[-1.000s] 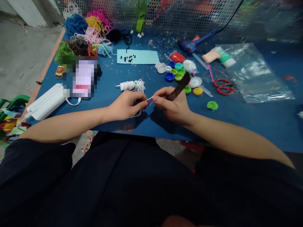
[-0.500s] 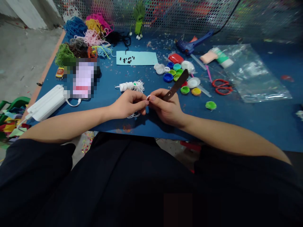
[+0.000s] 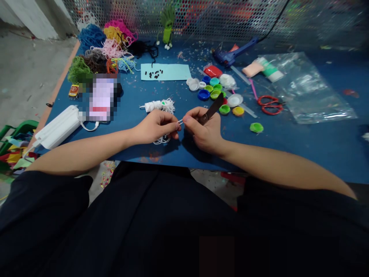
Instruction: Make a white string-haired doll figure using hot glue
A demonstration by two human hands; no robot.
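A short stretch of white cord point(image 3: 180, 121) spans the small gap between my two hands. My left hand point(image 3: 157, 126) is closed, pinching one end of it between thumb and fingertips. With thumb and forefinger my right hand point(image 3: 206, 130) grips the other end. A dark, flat, blade-like tool point(image 3: 213, 109) also sits in my right hand, slanting up and away; its lower part is hidden in the palm. Under my left fingers hang loops of white yarn point(image 3: 162, 140). Just beyond that hand lies a wrapped white yarn figure point(image 3: 153, 105) with a frayed end.
Bottle caps point(image 3: 215, 94) in several colours lie beyond my right hand, with red-handled scissors point(image 3: 270, 105) farther right. A blue glue gun point(image 3: 230, 55) and a plastic bag point(image 3: 311, 88) are behind. Left are a phone point(image 3: 100, 98), a white power bank point(image 3: 59, 127) and yarn bundles point(image 3: 92, 36).
My hands have drawn slightly apart, so more of the white cord shows between them. The dark blade has tipped lower.
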